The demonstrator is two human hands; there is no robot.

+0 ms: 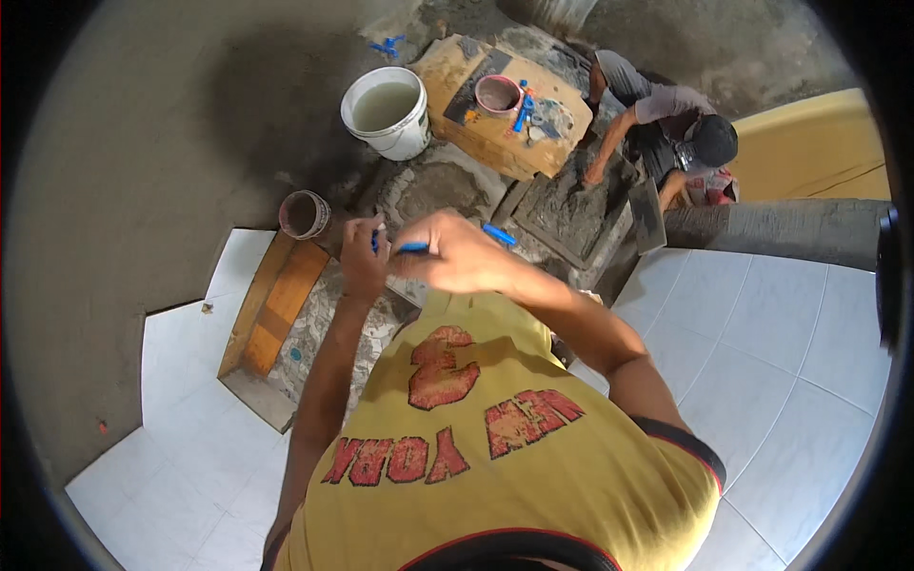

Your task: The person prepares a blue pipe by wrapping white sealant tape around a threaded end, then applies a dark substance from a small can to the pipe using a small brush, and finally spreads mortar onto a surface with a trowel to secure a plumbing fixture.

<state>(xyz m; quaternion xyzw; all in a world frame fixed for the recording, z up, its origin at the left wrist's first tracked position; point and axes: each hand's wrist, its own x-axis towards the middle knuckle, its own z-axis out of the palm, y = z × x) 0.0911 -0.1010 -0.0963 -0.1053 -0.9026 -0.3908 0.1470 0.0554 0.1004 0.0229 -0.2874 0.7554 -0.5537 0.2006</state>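
A bucket (409, 141) is standing beyond the grip, a tub (324, 215) is sitting left of the grip, and a co-worker (676, 105) is crouching beyond it to the right.

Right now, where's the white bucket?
In the head view, the white bucket stands left of centre near the top, beside the left end of the brown platform bearing a pink-rimmed tub, beyond your left hand.

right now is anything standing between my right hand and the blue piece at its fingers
Nothing visible does: the blue piece sits directly in the right hand. The left hand is close, but beside the piece, not in between.
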